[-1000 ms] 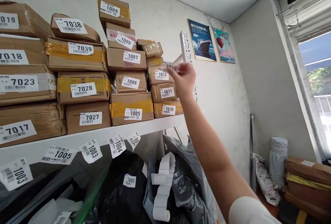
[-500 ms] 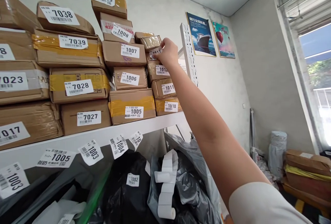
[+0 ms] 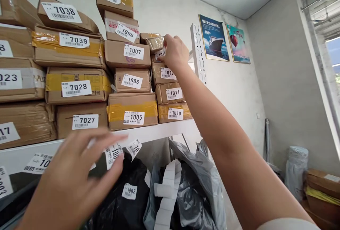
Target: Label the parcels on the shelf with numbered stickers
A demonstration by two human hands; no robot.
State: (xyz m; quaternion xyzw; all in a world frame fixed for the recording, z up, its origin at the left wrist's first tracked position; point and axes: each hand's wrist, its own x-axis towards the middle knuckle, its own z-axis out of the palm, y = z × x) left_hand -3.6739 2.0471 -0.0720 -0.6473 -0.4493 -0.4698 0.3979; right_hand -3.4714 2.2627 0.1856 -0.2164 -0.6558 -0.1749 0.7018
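Observation:
My right hand [image 3: 176, 51] is raised to the top of the right-hand stack. Its fingers close round the right side of a small taped cardboard box [image 3: 155, 44], beside a label [image 3: 160, 54] reading 1013; the fingertips are partly hidden. Under it sit boxes labelled 1012 [image 3: 162, 78], 1011 [image 3: 163, 97] and 1010 [image 3: 165, 116]. In the lower left, my left hand [image 3: 71, 173] is blurred, fingers apart and with nothing visible in it. Behind its fingers, a label sticker [image 3: 113, 155] hangs from the shelf edge.
Stacked numbered boxes [image 3: 127, 100] fill the white shelf [image 3: 170, 129]. Below are a black bag [image 3: 135, 173], grey plastic bags [image 3: 195, 184] and a strip of white labels [image 3: 166, 191]. A perforated post [image 3: 198, 52] stands at the shelf's right end.
My left hand has come into view at the lower left, in front of the hanging labels. The right hand stays at the small box, and the view has shifted slightly.

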